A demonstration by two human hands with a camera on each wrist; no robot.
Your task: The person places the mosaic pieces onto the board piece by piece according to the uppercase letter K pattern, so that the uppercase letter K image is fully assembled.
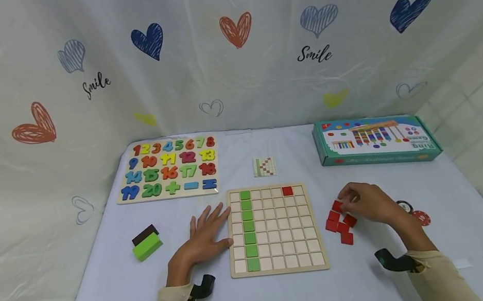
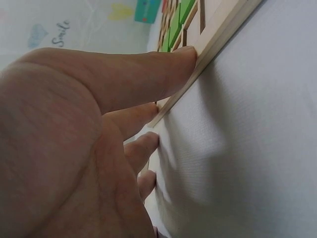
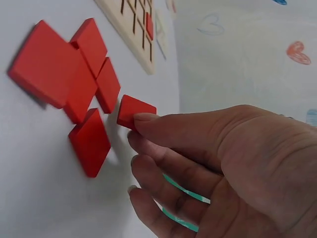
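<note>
Right hand (image 1: 368, 203): red tile (image 3: 130, 105) pinched at the thumb tip, just beside the loose red tiles (image 1: 333, 216) on the tabletop (image 1: 287, 299). Left hand (image 1: 203, 239): grasping nothing, fingers extended, touching the wooden board (image 1: 283, 271) at its left edge. Green tiles (image 1: 248, 226) fill the board's second column; another red tile (image 1: 287, 191) occupies its top row. Pattern card (image 1: 265, 167) lies beyond.

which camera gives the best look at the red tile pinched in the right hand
The right wrist view, because the red tile looms large there, only partly covered by the right hand. The head view shows it small; the left wrist view misses it.
</note>
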